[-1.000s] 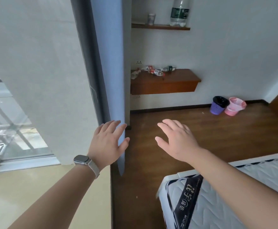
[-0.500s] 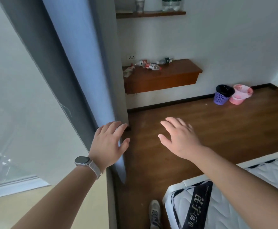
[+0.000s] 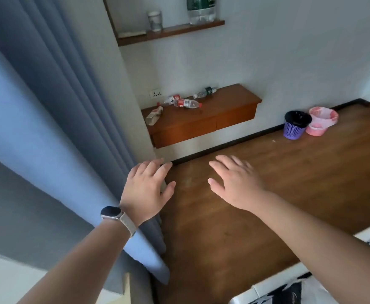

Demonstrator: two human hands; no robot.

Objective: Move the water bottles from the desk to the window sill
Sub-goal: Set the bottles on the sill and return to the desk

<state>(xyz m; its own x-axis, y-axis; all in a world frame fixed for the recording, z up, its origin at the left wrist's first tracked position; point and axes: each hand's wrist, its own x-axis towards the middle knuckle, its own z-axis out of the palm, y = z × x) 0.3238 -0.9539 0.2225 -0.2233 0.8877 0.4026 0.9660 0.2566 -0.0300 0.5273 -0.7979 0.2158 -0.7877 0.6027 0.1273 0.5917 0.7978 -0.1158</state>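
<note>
Several water bottles (image 3: 187,103) flat on desk (image 3: 225,104)

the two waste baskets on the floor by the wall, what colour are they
One basket is purple with a black liner, the other pink; head view.

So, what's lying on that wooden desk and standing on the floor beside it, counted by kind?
Red-label bottles: 2
Green-label bottle: 1
Crushed whitish item, kind unclear: 1
Purple basket: 1
Pink basket: 1
Total: 6
</note>
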